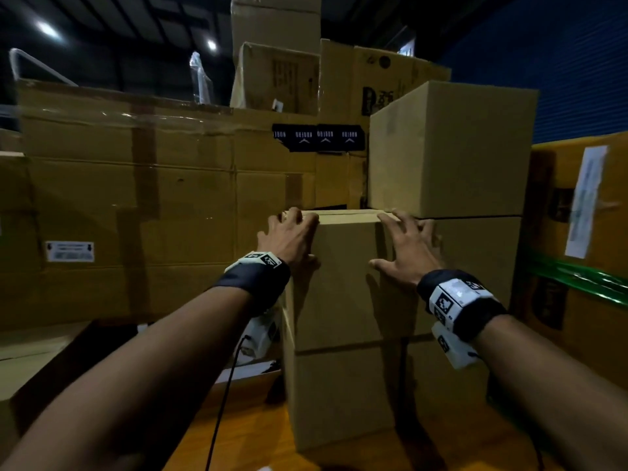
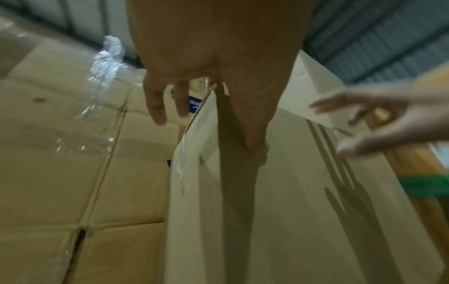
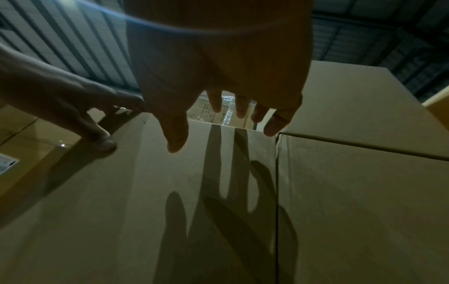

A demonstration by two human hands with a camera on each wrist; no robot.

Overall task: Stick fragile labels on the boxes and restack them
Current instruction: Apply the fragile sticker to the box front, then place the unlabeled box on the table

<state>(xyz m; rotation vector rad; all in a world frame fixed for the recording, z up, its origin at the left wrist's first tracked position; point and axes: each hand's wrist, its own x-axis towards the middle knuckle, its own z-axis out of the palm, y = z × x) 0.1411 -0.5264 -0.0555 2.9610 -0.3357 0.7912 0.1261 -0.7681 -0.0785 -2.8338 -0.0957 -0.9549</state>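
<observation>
— Where are your hands?

— My left hand (image 1: 289,237) is at the top left corner of the upper box (image 1: 346,280) in the stack in front of me. Its fingers reach up over the top edge and the thumb lies on the front face. The fingers are spread and only lightly bent. In the left wrist view two of them hang free past the box's left edge, so I would not call it a grip.

— And the other?

— My right hand (image 1: 407,248) is at the top right corner of the same box, fingers spread and nearly straight, thumb pointing inwards across the front. In the right wrist view the hand throws a shadow on the cardboard beneath it. I cannot tell whether the fingertips touch. It holds nothing.

— Where does that box sit?

— On top of a lower box (image 1: 343,396), which stands on an orange-brown floor (image 1: 248,443). Just beside it on the right is a taller stack, whose top box (image 1: 452,151) rises above my hands.

— Any labels?

— None visible on the box's front face.

— What is around it?

— A wall of large taped cartons (image 1: 136,205) to the left and behind, and a carton with green strapping (image 1: 577,277) on the far right.
</observation>
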